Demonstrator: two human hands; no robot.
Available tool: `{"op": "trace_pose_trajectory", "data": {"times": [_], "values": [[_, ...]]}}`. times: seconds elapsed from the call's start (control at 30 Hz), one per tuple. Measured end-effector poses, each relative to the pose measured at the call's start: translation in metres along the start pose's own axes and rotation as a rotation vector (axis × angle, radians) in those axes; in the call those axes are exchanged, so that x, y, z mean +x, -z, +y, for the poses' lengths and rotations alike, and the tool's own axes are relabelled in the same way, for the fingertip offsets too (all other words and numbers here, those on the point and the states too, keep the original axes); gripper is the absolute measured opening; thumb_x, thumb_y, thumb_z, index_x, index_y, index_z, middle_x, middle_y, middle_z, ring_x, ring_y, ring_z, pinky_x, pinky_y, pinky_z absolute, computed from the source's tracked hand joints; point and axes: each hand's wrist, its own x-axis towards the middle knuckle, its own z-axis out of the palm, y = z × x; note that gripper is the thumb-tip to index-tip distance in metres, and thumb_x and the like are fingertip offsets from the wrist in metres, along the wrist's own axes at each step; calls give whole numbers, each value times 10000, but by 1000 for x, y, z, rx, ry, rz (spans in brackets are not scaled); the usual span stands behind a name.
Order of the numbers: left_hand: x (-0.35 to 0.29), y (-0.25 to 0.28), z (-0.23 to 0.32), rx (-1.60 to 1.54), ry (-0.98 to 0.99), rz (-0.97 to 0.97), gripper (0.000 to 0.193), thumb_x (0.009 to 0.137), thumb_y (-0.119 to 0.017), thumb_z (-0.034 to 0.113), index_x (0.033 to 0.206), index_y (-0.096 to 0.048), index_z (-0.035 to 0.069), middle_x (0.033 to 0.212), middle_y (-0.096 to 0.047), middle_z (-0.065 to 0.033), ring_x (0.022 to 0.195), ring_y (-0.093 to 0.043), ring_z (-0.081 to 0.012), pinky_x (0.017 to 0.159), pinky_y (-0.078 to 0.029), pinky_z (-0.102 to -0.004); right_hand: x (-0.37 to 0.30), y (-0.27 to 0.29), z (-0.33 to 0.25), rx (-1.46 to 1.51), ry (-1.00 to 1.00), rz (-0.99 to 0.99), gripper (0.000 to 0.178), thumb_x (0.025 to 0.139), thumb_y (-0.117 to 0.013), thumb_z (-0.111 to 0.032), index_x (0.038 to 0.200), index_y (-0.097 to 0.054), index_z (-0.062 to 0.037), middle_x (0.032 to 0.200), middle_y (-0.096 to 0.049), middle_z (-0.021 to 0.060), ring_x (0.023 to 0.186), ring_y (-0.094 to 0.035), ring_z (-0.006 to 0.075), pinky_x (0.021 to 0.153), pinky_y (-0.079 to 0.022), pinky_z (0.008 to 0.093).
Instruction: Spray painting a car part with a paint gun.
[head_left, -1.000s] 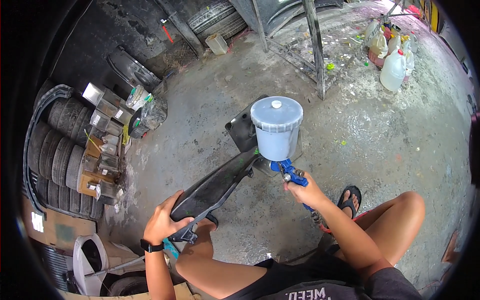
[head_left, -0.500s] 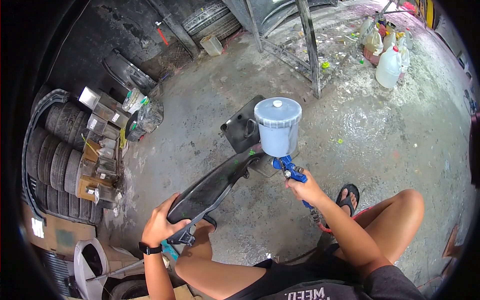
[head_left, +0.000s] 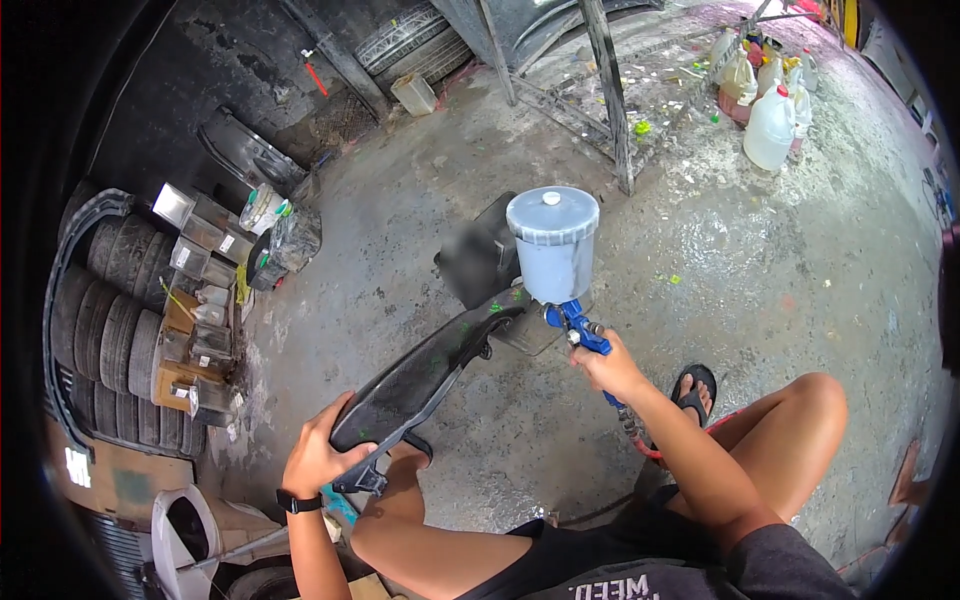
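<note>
My left hand (head_left: 318, 460) grips the near end of a long black plastic body panel (head_left: 425, 375), which slants away from me over the concrete floor. My right hand (head_left: 607, 368) holds a blue spray gun (head_left: 578, 328) by its handle. Its grey paint cup (head_left: 552, 245) with a white lid stands upright above the far end of the panel. The gun's nozzle is hidden behind the cup. A hose runs back from the gun past my right forearm. I am crouching, with both knees in view and a black sandal (head_left: 693, 392) on my foot.
Stacked tyres (head_left: 110, 320) and small tins (head_left: 200, 270) line the left side. A second dark panel (head_left: 478, 262) lies on the floor beyond the cup. A metal frame leg (head_left: 610, 100) stands behind, with white plastic jugs (head_left: 768, 125) at the far right.
The spray gun and cup have shifted slightly along the panel. My left hand keeps its hold on the panel's near end.
</note>
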Motion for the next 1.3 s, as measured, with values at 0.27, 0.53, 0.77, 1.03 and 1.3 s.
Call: {"op": "trace_pose_trajectory", "data": {"times": [0.27, 0.53, 0.77, 1.03, 1.3], "values": [[1, -3, -9, 2, -31, 20, 742, 629, -823, 218, 1242, -506, -56, 1126, -619, -244, 1066, -618, -314, 913, -466, -362, 9, 0, -2, -160, 151, 158, 396, 747, -613, -203, 1051, -579, 48, 796, -640, 181, 745, -618, 312, 724, -475, 392], [2, -1, -10, -17, 2, -11, 745, 639, -820, 236, 1249, -502, -52, 1145, -610, -254, 1080, -614, -330, 911, -469, -366, 15, 4, -7, -73, 93, 140, 367, 746, -616, -184, 1025, -548, 45, 783, -631, 117, 647, -596, 222, 594, -475, 350], [5, -3, -17, -63, -14, -11, 723, 640, -815, 197, 1243, -504, -53, 1083, -643, -236, 1034, -638, -292, 895, -474, -355, 14, 6, -10, 125, -11, 28, 228, 762, -609, -129, 943, -532, -14, 655, -523, 31, 467, -442, 105, 389, -327, 285], [9, -7, -47, -174, 66, -43, 709, 628, -827, 155, 1227, -518, -65, 1063, -658, -190, 992, -634, -221, 898, -465, -336, 13, 7, -13, 234, -2, -133, 122, 767, -588, -90, 849, -548, -8, 520, -417, -1, 394, -359, 102, 368, -265, 287], [13, -23, -92, -431, 194, -68, 664, 650, -827, 131, 1216, -537, -59, 1092, -636, -103, 1000, -579, -180, 928, -430, -313, -10, 16, -24, 338, 85, -253, 176, 779, -518, -57, 925, -598, 2, 486, -407, -9, 381, -341, 75, 376, -266, 247]]}}
